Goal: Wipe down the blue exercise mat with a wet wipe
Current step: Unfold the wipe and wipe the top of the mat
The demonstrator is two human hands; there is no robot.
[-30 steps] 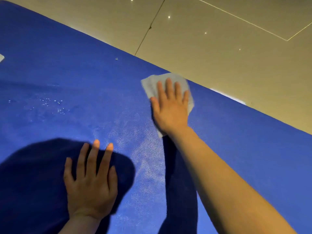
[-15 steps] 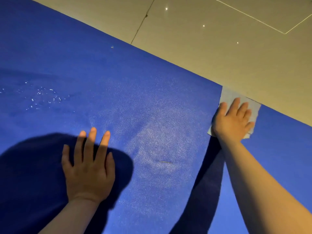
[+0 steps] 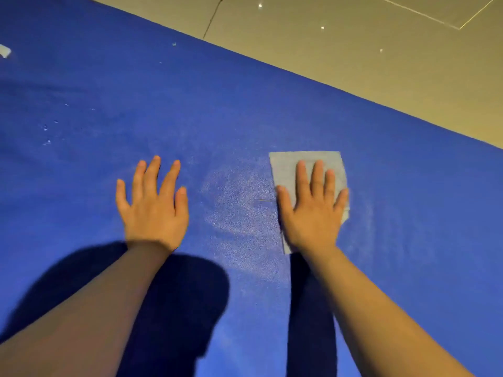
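Observation:
The blue exercise mat (image 3: 114, 99) fills most of the view, its far edge running diagonally from top left to the right side. A pale grey wet wipe (image 3: 285, 167) lies flat on the mat right of centre. My right hand (image 3: 313, 210) presses on it with straight fingers, covering its lower half. My left hand (image 3: 153, 202) lies flat on the bare mat to the left, fingers spread. A damp, shiny patch (image 3: 239, 208) shows between the two hands.
Beige tiled floor (image 3: 353, 50) lies beyond the mat's far edge. Small white specks and droplets (image 3: 46, 134) dot the mat at the left. A small white scrap (image 3: 5, 51) sits at the far left edge. My shadow darkens the near mat.
My right hand slid the wipe from the mat's far edge at the right back toward me and toward the centre. My left hand stays flat on the mat.

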